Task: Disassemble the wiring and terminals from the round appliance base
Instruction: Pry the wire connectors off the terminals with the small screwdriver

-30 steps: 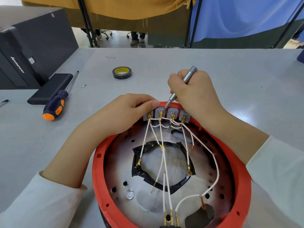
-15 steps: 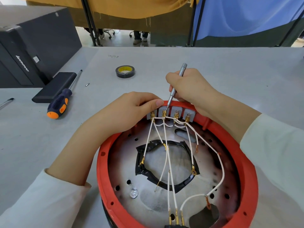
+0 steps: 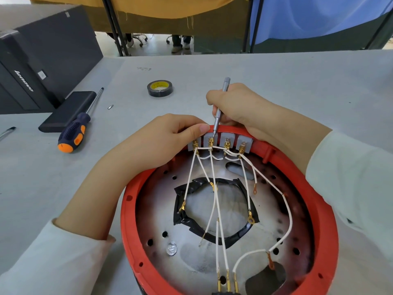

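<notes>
Lenovo computer case (image 3: 42, 58) stood at the worktop's (image 3: 297, 86) ten o'clock edge, with a flat black box (image 3: 67, 111) beside it and an orange-and-navy screwdriver (image 3: 74, 133) lying against that box. Black tape roll (image 3: 160, 88) sat at about eleven o'clock. My left hand (image 3: 170, 137) curled over the rim of the red round base (image 3: 229, 209), its thumb pressing the leftmost end of the grey terminal block (image 3: 221, 141) at the base's twelve o'clock. White wires (image 3: 214, 188) fanned from the gold terminals down toward six o'clock across the metal plate. My right hand (image 3: 240, 105) pinched a slim grey precision screwdriver (image 3: 220, 107), its tip resting on the second terminal.
</notes>
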`<act>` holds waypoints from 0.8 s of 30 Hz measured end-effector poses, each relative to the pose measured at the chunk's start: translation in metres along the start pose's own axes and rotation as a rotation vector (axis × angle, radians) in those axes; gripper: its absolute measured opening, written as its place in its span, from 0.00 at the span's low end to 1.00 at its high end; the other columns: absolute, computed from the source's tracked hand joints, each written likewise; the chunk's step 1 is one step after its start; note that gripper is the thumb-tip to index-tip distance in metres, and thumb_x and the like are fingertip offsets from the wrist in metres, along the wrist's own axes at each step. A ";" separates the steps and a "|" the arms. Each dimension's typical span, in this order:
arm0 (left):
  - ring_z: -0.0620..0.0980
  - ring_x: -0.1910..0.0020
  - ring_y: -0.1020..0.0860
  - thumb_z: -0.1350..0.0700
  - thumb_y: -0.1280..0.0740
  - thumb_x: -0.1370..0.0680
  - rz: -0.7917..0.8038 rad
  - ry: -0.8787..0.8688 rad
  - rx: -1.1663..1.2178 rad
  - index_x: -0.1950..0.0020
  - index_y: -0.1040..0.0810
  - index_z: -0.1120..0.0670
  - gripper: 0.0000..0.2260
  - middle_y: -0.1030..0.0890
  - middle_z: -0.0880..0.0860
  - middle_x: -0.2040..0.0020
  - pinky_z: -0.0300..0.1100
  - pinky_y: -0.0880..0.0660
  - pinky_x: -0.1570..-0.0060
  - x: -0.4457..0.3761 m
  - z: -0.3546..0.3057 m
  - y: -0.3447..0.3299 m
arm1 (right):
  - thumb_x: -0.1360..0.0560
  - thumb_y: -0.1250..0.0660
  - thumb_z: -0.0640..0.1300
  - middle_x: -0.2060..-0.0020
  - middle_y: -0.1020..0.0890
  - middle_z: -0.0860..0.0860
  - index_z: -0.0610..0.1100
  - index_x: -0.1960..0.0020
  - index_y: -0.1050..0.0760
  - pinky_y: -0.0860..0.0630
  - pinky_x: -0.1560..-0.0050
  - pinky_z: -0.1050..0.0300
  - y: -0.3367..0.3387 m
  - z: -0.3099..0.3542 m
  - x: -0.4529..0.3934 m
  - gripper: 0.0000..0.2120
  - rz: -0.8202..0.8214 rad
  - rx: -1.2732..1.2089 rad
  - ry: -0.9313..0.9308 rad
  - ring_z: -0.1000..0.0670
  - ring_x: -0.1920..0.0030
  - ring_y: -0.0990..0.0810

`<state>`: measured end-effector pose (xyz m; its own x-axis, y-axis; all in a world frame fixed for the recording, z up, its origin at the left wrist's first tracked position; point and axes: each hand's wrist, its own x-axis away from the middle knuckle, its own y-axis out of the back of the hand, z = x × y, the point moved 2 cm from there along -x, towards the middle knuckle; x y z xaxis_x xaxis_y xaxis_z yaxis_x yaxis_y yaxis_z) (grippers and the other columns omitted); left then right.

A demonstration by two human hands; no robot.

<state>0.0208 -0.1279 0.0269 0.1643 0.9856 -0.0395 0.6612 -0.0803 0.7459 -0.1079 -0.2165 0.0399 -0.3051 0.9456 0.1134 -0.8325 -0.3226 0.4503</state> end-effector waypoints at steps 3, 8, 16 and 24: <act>0.52 0.50 0.22 0.43 0.43 0.21 -0.009 0.003 -0.001 0.46 0.20 0.41 0.13 0.17 0.52 0.52 0.48 0.27 0.45 0.000 0.001 0.000 | 0.26 0.39 0.43 0.77 0.28 0.51 0.43 0.69 0.30 0.35 0.77 0.69 -0.002 0.001 0.000 0.13 0.011 0.009 -0.014 0.56 0.82 0.33; 0.36 0.53 0.23 0.41 0.44 0.23 -0.017 0.000 0.012 0.50 0.21 0.38 0.12 0.18 0.38 0.55 0.32 0.29 0.52 0.000 0.000 0.001 | 0.26 0.38 0.42 0.82 0.29 0.55 0.42 0.71 0.31 0.36 0.80 0.69 0.005 0.004 0.015 0.15 -0.090 0.000 0.160 0.59 0.82 0.34; 0.44 0.50 0.22 0.43 0.43 0.21 -0.025 0.024 0.011 0.47 0.20 0.44 0.13 0.17 0.44 0.53 0.41 0.28 0.44 0.001 0.001 0.001 | 0.30 0.29 0.42 0.79 0.33 0.53 0.44 0.73 0.34 0.37 0.77 0.69 0.019 -0.006 0.045 0.18 -0.285 -0.026 0.391 0.57 0.78 0.35; 0.42 0.51 0.22 0.42 0.43 0.22 -0.036 0.037 0.017 0.47 0.20 0.43 0.14 0.17 0.43 0.53 0.35 0.30 0.48 0.001 0.001 0.001 | 0.31 0.30 0.40 0.81 0.36 0.55 0.42 0.72 0.34 0.38 0.77 0.69 0.014 -0.010 0.041 0.16 -0.274 0.033 0.439 0.56 0.78 0.34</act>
<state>0.0219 -0.1268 0.0268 0.1133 0.9927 -0.0417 0.6784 -0.0466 0.7332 -0.1366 -0.1824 0.0418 -0.2490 0.8859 -0.3913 -0.8962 -0.0575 0.4400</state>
